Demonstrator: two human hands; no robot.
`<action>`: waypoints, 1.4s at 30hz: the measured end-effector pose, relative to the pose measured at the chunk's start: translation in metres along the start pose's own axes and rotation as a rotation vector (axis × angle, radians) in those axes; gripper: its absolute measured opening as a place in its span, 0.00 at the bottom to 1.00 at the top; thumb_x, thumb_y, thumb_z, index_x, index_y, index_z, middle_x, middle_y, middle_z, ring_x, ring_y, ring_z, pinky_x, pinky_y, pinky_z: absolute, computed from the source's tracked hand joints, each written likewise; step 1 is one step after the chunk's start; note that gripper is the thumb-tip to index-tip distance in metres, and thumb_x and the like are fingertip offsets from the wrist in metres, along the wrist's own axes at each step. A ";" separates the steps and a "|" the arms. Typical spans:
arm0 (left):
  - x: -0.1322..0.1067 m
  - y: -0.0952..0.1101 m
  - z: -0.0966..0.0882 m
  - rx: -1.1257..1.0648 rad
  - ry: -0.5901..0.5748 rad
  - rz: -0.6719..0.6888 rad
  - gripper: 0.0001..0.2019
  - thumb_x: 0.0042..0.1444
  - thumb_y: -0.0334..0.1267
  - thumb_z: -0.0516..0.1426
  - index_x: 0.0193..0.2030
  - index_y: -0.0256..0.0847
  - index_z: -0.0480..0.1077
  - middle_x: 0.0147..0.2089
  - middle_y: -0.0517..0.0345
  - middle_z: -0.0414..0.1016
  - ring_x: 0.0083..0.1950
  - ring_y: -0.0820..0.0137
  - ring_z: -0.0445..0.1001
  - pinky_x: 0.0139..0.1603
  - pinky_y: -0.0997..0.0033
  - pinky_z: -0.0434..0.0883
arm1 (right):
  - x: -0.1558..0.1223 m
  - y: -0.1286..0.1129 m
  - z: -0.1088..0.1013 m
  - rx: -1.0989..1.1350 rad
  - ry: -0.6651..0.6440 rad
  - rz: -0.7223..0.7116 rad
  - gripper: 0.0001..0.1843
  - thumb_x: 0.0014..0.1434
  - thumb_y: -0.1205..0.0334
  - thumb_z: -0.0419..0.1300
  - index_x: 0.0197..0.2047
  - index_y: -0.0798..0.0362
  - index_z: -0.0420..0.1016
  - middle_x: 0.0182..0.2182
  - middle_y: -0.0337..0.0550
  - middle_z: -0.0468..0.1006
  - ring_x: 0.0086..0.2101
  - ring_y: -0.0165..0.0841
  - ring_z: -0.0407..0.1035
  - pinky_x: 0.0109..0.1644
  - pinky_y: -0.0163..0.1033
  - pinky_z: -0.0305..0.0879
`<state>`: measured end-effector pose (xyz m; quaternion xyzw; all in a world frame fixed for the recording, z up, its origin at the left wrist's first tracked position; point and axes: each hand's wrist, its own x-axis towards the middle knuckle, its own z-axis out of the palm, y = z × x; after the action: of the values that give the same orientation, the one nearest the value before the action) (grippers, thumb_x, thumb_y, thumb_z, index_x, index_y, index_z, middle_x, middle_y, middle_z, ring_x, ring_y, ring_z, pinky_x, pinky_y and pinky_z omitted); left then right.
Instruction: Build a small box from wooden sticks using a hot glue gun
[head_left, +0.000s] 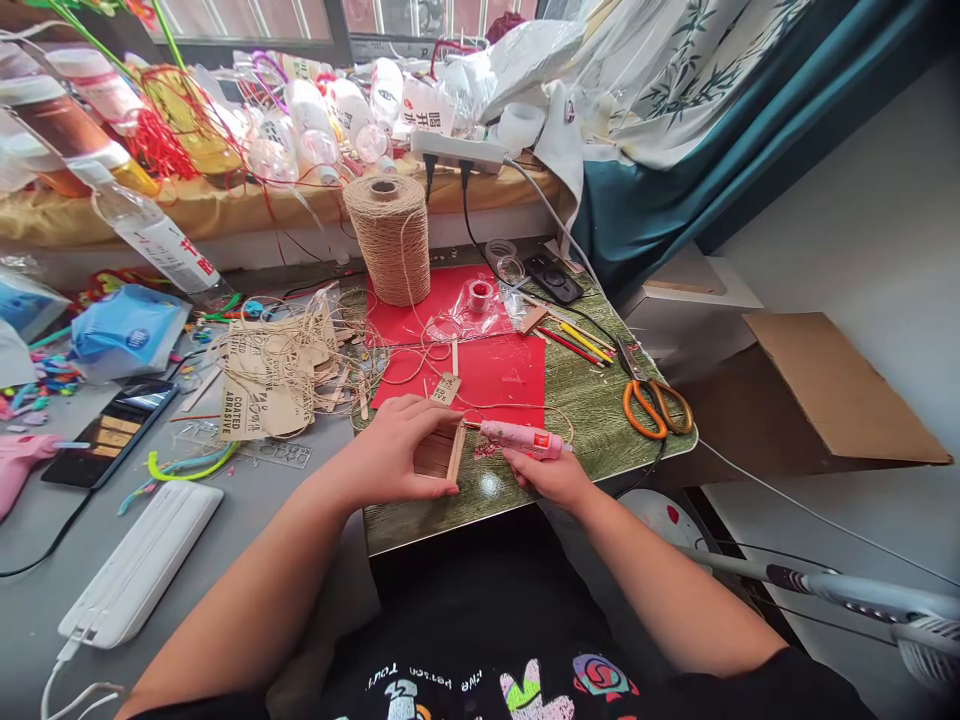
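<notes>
My left hand (401, 448) grips a small wooden frame (442, 455) built from thin sticks, its fingers over the top edge and its thumb along the lower one. Coming from the right, my right hand (544, 475) is closed round a pink hot glue gun (521, 437). The gun's tip points left and is at the frame's upper right corner; whether it touches cannot be told. Beneath and behind both hands lie red sheets (510, 365). A piece of printed sandpaper (445, 388) rests just above the left hand's fingers.
A big twine spool (388, 240) stands at the back. Orange-handled scissors (656, 400) and pencils (577, 345) lie to the right. Leftward are sandpaper sheets (262, 390) tangled with twine, a white power bank (142, 565), a phone (112, 430) and another pink glue gun (26, 465).
</notes>
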<state>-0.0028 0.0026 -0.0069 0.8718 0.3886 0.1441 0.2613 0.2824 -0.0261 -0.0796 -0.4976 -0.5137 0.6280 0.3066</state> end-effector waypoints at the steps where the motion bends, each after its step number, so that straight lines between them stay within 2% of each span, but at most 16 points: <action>1: 0.000 0.000 0.000 0.000 -0.001 0.000 0.40 0.52 0.62 0.69 0.68 0.50 0.67 0.65 0.49 0.75 0.66 0.50 0.70 0.69 0.48 0.62 | 0.000 0.001 0.000 0.001 0.010 0.003 0.35 0.61 0.40 0.67 0.65 0.52 0.79 0.19 0.31 0.66 0.20 0.25 0.56 0.24 0.33 0.57; 6: 0.000 0.002 -0.001 -0.008 -0.003 -0.007 0.40 0.51 0.62 0.69 0.68 0.50 0.67 0.64 0.49 0.75 0.65 0.50 0.71 0.68 0.48 0.62 | 0.001 0.003 0.000 0.019 0.034 0.015 0.35 0.59 0.39 0.68 0.62 0.53 0.80 0.19 0.31 0.67 0.19 0.26 0.58 0.23 0.33 0.59; 11: 0.000 0.002 -0.001 -0.018 -0.005 -0.011 0.40 0.51 0.61 0.70 0.67 0.50 0.67 0.64 0.48 0.75 0.65 0.49 0.70 0.69 0.47 0.62 | 0.001 0.004 -0.002 0.005 0.003 -0.007 0.35 0.61 0.40 0.67 0.64 0.51 0.79 0.18 0.31 0.67 0.19 0.26 0.58 0.23 0.33 0.57; 18: 0.000 0.002 -0.001 -0.021 -0.003 -0.022 0.39 0.51 0.60 0.70 0.67 0.49 0.67 0.65 0.48 0.74 0.66 0.49 0.70 0.69 0.47 0.62 | 0.001 0.009 -0.004 0.012 -0.008 -0.004 0.31 0.61 0.40 0.69 0.60 0.51 0.82 0.18 0.31 0.67 0.19 0.25 0.56 0.23 0.32 0.55; 21: 0.000 0.002 -0.001 -0.019 -0.008 -0.017 0.39 0.52 0.60 0.69 0.67 0.49 0.67 0.65 0.49 0.74 0.66 0.50 0.70 0.70 0.48 0.61 | 0.002 0.010 -0.006 0.021 -0.035 -0.016 0.31 0.61 0.42 0.69 0.60 0.51 0.81 0.21 0.34 0.71 0.20 0.25 0.58 0.24 0.32 0.57; 24: 0.000 0.002 -0.001 -0.025 -0.009 -0.011 0.39 0.52 0.61 0.69 0.67 0.49 0.67 0.66 0.48 0.74 0.66 0.50 0.70 0.70 0.48 0.61 | 0.001 0.012 -0.007 0.040 -0.041 -0.017 0.29 0.59 0.42 0.70 0.58 0.50 0.83 0.23 0.36 0.75 0.20 0.25 0.59 0.24 0.33 0.59; 28: -0.001 0.001 -0.002 -0.025 -0.014 0.003 0.42 0.51 0.63 0.69 0.68 0.48 0.67 0.66 0.47 0.74 0.67 0.48 0.70 0.70 0.47 0.61 | -0.002 0.015 -0.012 0.064 0.001 0.043 0.27 0.58 0.42 0.71 0.53 0.50 0.85 0.23 0.36 0.74 0.20 0.26 0.61 0.23 0.33 0.59; 31: -0.001 0.000 -0.002 -0.023 -0.019 0.008 0.43 0.49 0.64 0.70 0.68 0.49 0.66 0.66 0.47 0.74 0.67 0.48 0.69 0.70 0.47 0.61 | -0.007 0.013 -0.017 0.053 -0.072 0.031 0.28 0.60 0.43 0.70 0.58 0.50 0.83 0.23 0.37 0.74 0.21 0.27 0.62 0.23 0.33 0.59; 34: -0.001 -0.002 -0.002 -0.026 -0.034 0.021 0.44 0.48 0.64 0.70 0.68 0.49 0.66 0.66 0.46 0.74 0.67 0.47 0.69 0.69 0.47 0.62 | -0.012 0.007 -0.020 0.006 -0.197 -0.057 0.29 0.61 0.46 0.70 0.62 0.50 0.81 0.27 0.39 0.77 0.23 0.27 0.63 0.26 0.33 0.62; 37: -0.001 -0.004 -0.003 -0.027 -0.064 0.052 0.47 0.46 0.65 0.71 0.69 0.49 0.65 0.66 0.46 0.74 0.67 0.46 0.68 0.69 0.46 0.62 | -0.015 0.001 -0.020 -0.059 -0.241 -0.141 0.25 0.60 0.48 0.70 0.56 0.52 0.84 0.32 0.43 0.80 0.24 0.28 0.66 0.27 0.34 0.63; 42: -0.001 -0.004 -0.005 -0.007 -0.090 0.065 0.48 0.46 0.65 0.71 0.70 0.49 0.63 0.67 0.47 0.73 0.67 0.47 0.68 0.70 0.47 0.61 | -0.017 -0.006 -0.016 -0.142 -0.286 -0.218 0.16 0.61 0.53 0.69 0.49 0.52 0.86 0.28 0.41 0.78 0.27 0.32 0.68 0.30 0.35 0.64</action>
<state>-0.0076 0.0059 -0.0050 0.8886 0.3475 0.1145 0.2765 0.3019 -0.0343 -0.0687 -0.3653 -0.6460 0.6174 0.2608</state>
